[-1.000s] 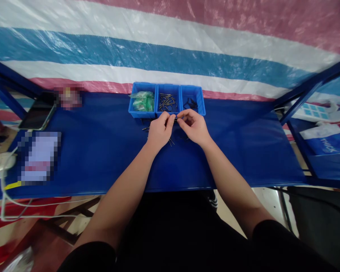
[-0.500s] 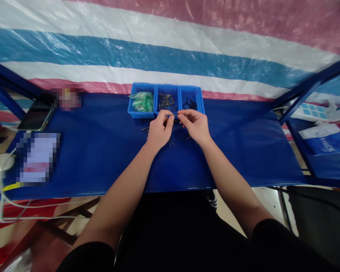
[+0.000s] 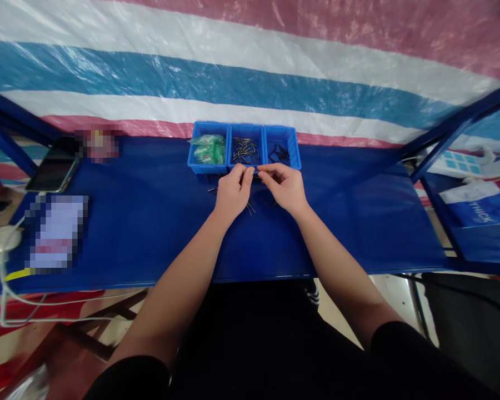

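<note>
My left hand (image 3: 234, 190) and my right hand (image 3: 285, 186) meet above the table, just in front of the blue bins. Both are closed in a pinch, fingertips almost touching, around a small thin part that the fingers mostly hide. Beyond them, the middle bin (image 3: 246, 131) holds many dark and brassy screw-like pins (image 3: 245, 150). Small black parts (image 3: 279, 153) lie in the right bin (image 3: 294, 145). Green-and-clear plastic packets (image 3: 210, 150) fill the left bin (image 3: 193, 162). A few loose thin pins (image 3: 250, 208) rest on the tabletop by my left hand.
The blue table (image 3: 150, 222) runs across, with a striped plastic sheet (image 3: 233, 72) behind it. To the left lie a phone (image 3: 54, 166), a blurred-out flat item (image 3: 56, 233) and a white cable plug (image 3: 2, 240). A blue-and-white package (image 3: 479, 204) sits at the right.
My hands have come slightly closer together, and the thin part that showed between the fingertips is now mostly covered. The bins have not moved.
</note>
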Available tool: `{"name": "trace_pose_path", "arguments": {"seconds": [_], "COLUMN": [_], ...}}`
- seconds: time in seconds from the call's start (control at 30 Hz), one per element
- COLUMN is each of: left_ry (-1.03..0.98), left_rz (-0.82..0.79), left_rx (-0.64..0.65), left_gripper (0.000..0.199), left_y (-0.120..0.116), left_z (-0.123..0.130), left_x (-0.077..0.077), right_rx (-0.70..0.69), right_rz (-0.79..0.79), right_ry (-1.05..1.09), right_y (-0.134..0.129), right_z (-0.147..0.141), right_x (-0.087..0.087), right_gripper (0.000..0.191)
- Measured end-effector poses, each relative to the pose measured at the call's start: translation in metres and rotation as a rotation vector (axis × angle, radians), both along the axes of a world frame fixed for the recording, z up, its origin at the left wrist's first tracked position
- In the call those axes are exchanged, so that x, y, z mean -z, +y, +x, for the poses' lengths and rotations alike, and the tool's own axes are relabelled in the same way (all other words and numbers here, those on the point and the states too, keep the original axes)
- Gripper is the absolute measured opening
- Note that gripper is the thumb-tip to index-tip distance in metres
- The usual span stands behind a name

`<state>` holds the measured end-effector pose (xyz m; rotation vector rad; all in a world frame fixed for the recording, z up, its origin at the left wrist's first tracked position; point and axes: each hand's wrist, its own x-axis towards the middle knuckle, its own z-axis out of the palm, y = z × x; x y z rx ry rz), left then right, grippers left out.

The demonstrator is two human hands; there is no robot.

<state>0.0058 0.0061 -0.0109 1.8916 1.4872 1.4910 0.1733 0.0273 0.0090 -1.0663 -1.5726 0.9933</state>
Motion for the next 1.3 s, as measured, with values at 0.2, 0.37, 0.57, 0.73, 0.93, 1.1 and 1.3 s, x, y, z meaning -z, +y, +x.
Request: {"name": "trace_pose_path", "arguments": {"seconds": [0.2,0.37,0.57,0.73,0.93,1.1,1.3], "left_ry": [-0.047,-0.059,-0.033,-0.010,0.016,-0.018,-0.035], "left_rz": [-0.025,-0.016,0.033,0.003,-0.018,-0.018,-0.045], "left_rx": [0.027,0.050,0.022,0.003,0.000,0.011,0.055], "left_gripper": [0.032,0.021,0.028,0.038,0.048,0.039,0.025], "left_y": [-0.0020,-0.0015,0.0025,0.0020,0.0008,-0.0009,-0.0032], "left_z": [0.0008,0.0018,-0.0009,-0.0013,0.0000,0.0016,0.0028], "left_x": [-0.0031,0.0004,0.0030,0.0013,-0.0011,-0.0015,-0.0008], "right_rx": [0.002,0.006,0.015,-0.001,-0.028,-0.014,-0.010], "right_rz": [-0.072,-0.099,0.021,0.101,0.210,0.231,0.184], "right_ry": [0.045,0.051,-0.032,-0.115,-0.206,-0.238,-0.232], "right_y": [0.0033,0.0041,-0.0007,-0.0012,-0.0011,-0.0018,-0.0013], "right_z": [0.0003,0.0010,-0.0001,-0.0001,0.0023,0.0024,0.0023], "right_x": [0.0023,0.0024,0.0004,0.0014,0.0013,-0.0001,-0.0023], "right_gripper": [0.029,0.029,0.025,0.025,0.023,0.025,0.037]}}
